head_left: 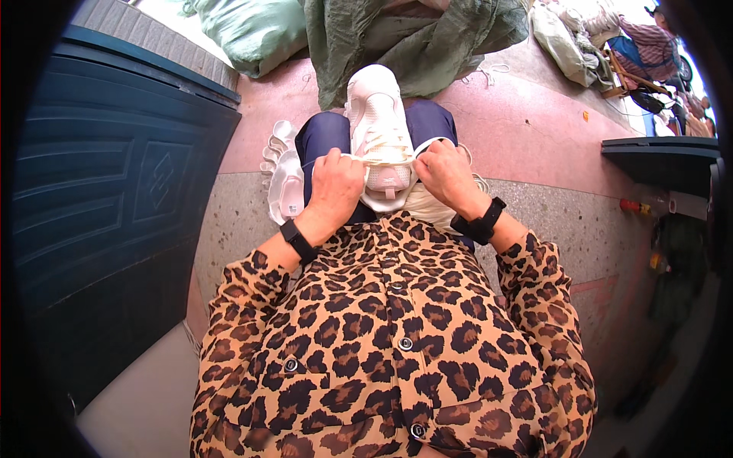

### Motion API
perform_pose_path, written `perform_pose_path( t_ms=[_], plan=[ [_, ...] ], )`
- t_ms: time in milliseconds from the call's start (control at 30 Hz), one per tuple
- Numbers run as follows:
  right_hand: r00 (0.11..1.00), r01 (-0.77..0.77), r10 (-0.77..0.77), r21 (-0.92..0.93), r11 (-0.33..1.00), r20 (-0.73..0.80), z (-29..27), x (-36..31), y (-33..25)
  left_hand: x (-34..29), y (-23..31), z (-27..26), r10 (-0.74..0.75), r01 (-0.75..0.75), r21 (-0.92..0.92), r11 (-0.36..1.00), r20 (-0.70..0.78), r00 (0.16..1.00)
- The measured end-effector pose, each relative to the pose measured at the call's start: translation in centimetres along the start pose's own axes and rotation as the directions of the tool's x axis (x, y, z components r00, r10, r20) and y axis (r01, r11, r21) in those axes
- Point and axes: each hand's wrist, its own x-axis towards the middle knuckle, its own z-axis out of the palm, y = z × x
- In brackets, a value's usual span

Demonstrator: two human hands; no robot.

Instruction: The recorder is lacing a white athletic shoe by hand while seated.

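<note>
Green sacks block ahead; floor right lies open.

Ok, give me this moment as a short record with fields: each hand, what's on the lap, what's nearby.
left hand: left hand pinching the white shoelace at the sneaker's throat
right hand: right hand gripping the same lace on the other side
lap: white sneaker, toe pointing away, resting on dark blue trousers
beside left knee: white sandal on the floor
ahead: green sacks
left side: dark blue panelled door
wrists: black band on each
</note>
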Motion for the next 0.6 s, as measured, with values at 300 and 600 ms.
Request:
perform_pose_path(
  t_ms=[300,600],
  plan=[
    [0.998,0.053,-0.052,-0.02,0.998,0.042,0.4,-0.2,0.8,-1.9,0.5,1.6,-0.109,0.091,-0.117,0.989,-0.156,0.982],
    [0.943,0.333,-0.331,-0.113,0.936,0.032,0.6,0.0,0.2,-0.3,1.4,0.9,0.107,-0.095,0.173,0.98,-0.066,0.992]
  ],
)
